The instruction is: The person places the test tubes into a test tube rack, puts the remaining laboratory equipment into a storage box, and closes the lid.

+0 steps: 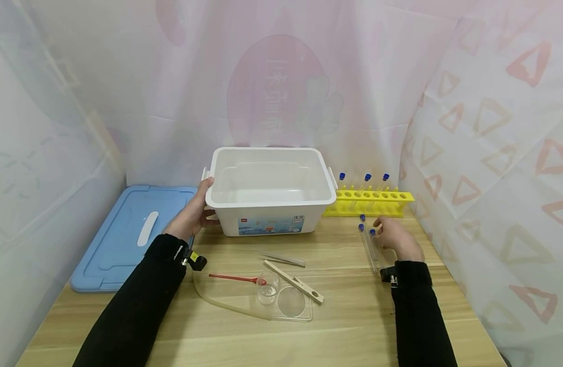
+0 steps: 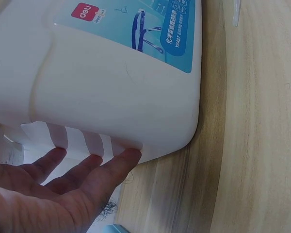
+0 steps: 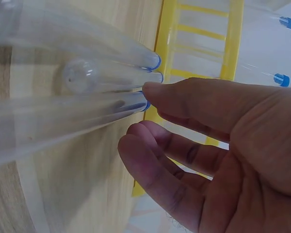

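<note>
My left hand [image 1: 189, 214] grips the left end of a white plastic storage box [image 1: 269, 219]. Its thumb lies at the rim, while in the left wrist view the fingertips [image 2: 126, 158] touch the outer wall below. At the right, my right hand [image 1: 398, 238] hovers beside several blue-capped clear test tubes [image 1: 369, 250] lying on the table. In the right wrist view its thumb is close to the cap ends, with a gap between thumb and fingers and nothing held. Behind them stands a yellow test tube rack [image 1: 373, 196] holding three capped tubes.
A blue lid [image 1: 111, 244] lies at the left. In front of the box are metal tweezers [image 1: 283, 260], a red spoon [image 1: 233, 277], a wooden test tube holder [image 1: 290, 280], a small clear cup [image 1: 266, 293], a clear tray [image 1: 304, 318] and pale tubing [image 1: 217, 304]. Fabric walls surround the table.
</note>
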A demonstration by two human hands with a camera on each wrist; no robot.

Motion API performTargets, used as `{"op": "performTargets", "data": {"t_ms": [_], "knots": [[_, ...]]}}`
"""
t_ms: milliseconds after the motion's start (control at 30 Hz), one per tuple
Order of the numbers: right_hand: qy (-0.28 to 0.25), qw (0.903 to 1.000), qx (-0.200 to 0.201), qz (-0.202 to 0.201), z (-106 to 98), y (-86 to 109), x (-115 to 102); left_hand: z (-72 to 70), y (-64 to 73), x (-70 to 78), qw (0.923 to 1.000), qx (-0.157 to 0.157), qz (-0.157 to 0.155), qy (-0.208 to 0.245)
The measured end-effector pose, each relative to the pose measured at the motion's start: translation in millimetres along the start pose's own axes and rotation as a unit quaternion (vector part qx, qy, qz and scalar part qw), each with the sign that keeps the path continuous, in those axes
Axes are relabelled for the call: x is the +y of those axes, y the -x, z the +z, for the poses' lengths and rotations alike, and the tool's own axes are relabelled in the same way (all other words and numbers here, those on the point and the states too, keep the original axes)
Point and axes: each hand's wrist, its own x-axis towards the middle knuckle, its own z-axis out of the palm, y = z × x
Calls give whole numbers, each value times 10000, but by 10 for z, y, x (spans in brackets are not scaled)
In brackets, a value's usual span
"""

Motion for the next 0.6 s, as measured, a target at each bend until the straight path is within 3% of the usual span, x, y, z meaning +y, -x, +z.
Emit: {"op": "performTargets", "data": {"t_ms": [600], "knots": [[227,9997,-20,-7,46,-43,21,-6,-13,-1,10000,52,-29,-57]]}}
